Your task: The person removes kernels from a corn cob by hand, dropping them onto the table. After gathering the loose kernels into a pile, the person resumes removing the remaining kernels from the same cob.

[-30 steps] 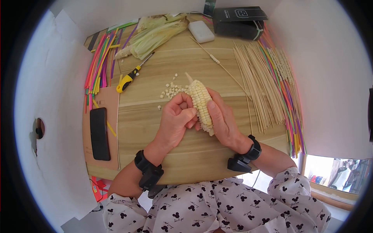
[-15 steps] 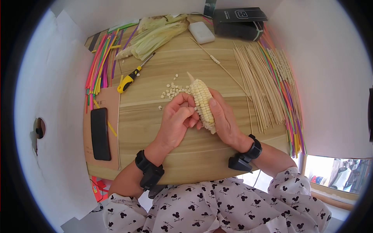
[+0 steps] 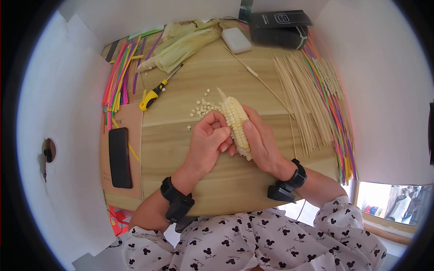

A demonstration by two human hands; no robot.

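Head view: tapered pale-yellow corn cob (image 3: 236,118) over wood-grain table (image 3: 217,189), right hand (image 3: 266,147) wrapped round it; left hand (image 3: 204,143) thumb and index pressed together at ragged edge, kernel between can't tell; brace cob firmly, work small bites.

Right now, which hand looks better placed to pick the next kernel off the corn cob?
Left, I'd say: the left hand has its thumb and fingers at one edge of the corn cob, while the right hand supports the other side.
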